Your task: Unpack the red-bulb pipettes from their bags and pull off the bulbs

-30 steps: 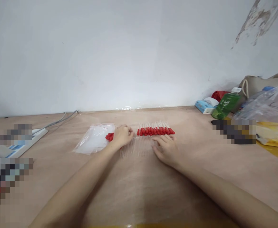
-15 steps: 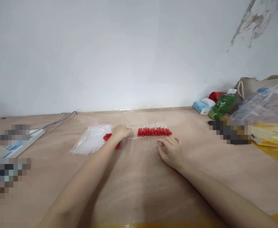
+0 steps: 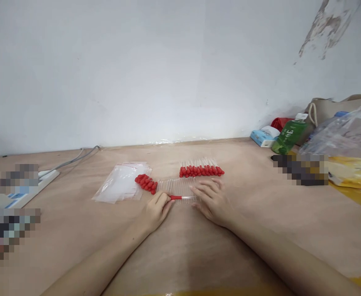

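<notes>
My left hand (image 3: 158,210) pinches the red rubber bulb (image 3: 176,197) of a glass dropper. Its clear tube (image 3: 187,197) points right, toward my right hand (image 3: 213,201), whose bent fingers close around the far end. The fingertips there are partly hidden. Beneath and behind the dropper lies a row of clear glass tubes (image 3: 177,186) side by side. Loose red rubber bulbs (image 3: 145,183) form a small cluster left of the tubes. Farther back, droppers with red bulbs (image 3: 201,170) lie in a row, tubes pointing to the wall.
Clear zip bags (image 3: 118,183) lie left of the bulbs. A white power strip (image 3: 49,176) with a grey cable is at far left. On the right are a tissue pack (image 3: 263,137), a green bottle (image 3: 289,135), a beige bag (image 3: 320,107) and plastic bags (image 3: 343,131).
My left hand has come toward me from behind the glass tubes and now holds a red bulb on a tube. My right hand has shifted slightly left, and the loose bulbs are uncovered.
</notes>
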A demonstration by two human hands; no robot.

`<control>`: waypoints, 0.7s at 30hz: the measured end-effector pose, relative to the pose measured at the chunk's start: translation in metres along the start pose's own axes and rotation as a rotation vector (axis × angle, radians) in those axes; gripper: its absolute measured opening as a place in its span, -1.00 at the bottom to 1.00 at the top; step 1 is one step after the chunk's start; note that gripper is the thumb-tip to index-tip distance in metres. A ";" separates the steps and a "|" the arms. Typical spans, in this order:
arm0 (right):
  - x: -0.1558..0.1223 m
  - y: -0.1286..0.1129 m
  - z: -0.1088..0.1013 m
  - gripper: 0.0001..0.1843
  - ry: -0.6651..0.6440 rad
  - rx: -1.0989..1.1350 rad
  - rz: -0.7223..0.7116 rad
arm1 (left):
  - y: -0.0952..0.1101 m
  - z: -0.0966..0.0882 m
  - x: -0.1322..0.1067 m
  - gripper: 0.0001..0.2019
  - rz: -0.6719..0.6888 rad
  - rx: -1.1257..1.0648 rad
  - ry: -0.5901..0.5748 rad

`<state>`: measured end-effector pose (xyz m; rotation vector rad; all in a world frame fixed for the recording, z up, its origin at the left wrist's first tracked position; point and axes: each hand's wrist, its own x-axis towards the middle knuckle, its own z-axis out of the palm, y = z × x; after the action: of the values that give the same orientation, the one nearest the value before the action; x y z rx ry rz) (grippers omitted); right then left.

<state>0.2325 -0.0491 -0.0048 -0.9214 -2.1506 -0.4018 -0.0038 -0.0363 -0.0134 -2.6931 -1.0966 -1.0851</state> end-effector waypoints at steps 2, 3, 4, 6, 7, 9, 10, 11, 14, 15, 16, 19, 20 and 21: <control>0.000 -0.001 0.002 -0.69 -0.012 -0.008 -0.012 | 0.002 0.001 0.000 -0.91 0.023 -0.018 0.006; 0.000 -0.002 0.003 -0.72 -0.016 -0.011 -0.015 | 0.003 0.002 0.000 -0.93 0.036 -0.024 0.015; 0.000 -0.002 0.005 -0.74 -0.020 -0.010 -0.018 | 0.004 0.002 -0.001 -0.96 0.048 -0.026 0.034; 0.000 -0.004 0.007 -0.78 -0.024 0.007 -0.023 | 0.005 0.003 -0.001 -0.90 0.061 -0.020 0.076; 0.000 -0.005 0.007 -0.80 -0.027 0.021 -0.025 | 0.006 0.004 0.000 -0.81 0.066 -0.011 0.079; 0.001 -0.006 0.008 -0.83 -0.029 0.047 -0.030 | 0.007 0.003 0.001 -0.71 0.086 0.008 0.043; 0.001 -0.007 0.008 -0.83 -0.025 0.056 -0.033 | 0.008 0.003 0.002 -0.73 0.099 0.012 0.009; 0.001 -0.008 0.008 -0.83 -0.016 0.063 -0.038 | 0.009 0.002 0.003 -0.78 0.111 0.010 -0.033; -0.001 -0.011 0.005 -0.85 -0.006 0.068 -0.073 | 0.011 -0.003 0.002 -0.86 0.097 -0.013 -0.146; -0.002 -0.012 0.004 -0.85 -0.009 0.070 -0.083 | 0.011 -0.005 0.002 -0.85 0.089 -0.018 -0.179; -0.003 -0.012 0.003 -0.86 -0.015 0.073 -0.091 | 0.012 -0.006 0.001 -0.84 0.088 -0.019 -0.200; -0.005 -0.013 0.000 -0.86 -0.019 0.098 -0.106 | 0.013 -0.009 -0.001 -0.81 0.111 -0.013 -0.216; -0.005 -0.013 0.000 -0.86 -0.016 0.105 -0.112 | 0.014 -0.010 -0.001 -0.80 0.118 -0.014 -0.213; -0.005 -0.013 0.000 -0.87 -0.011 0.111 -0.117 | 0.014 -0.010 0.000 -0.80 0.123 -0.016 -0.210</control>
<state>0.2256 -0.0609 -0.0087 -0.7404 -2.2195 -0.3314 -0.0011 -0.0499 -0.0032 -2.8959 -0.9342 -0.8110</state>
